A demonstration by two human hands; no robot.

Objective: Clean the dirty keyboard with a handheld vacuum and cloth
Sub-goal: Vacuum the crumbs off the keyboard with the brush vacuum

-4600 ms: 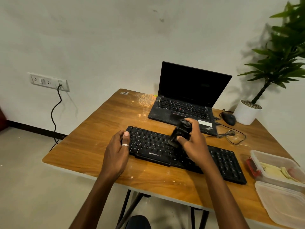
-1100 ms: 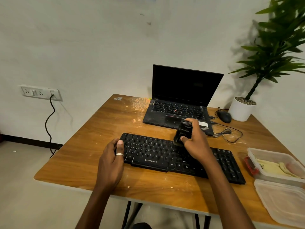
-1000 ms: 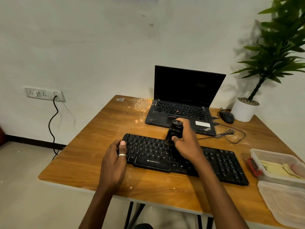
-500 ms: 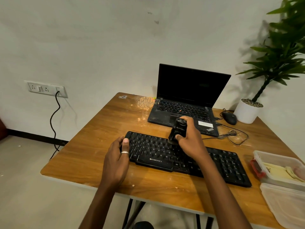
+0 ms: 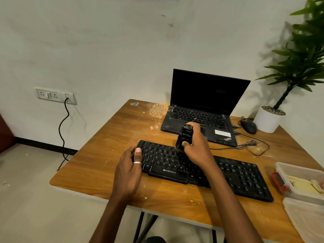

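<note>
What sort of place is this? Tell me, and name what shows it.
Most likely a small office or home workspace: a wooden desk carries an open laptop, a separate black keyboard and a mouse, with a wall socket and a potted plant nearby.

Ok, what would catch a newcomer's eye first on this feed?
The action at the black keyboard mid-table: the right hand grips a small black handheld vacuum, nozzle down on the keys, while the left hand holds the keyboard's left end. Behind stands an open laptop with a dark screen, pale crumbs scattered on the table beside it.
</note>
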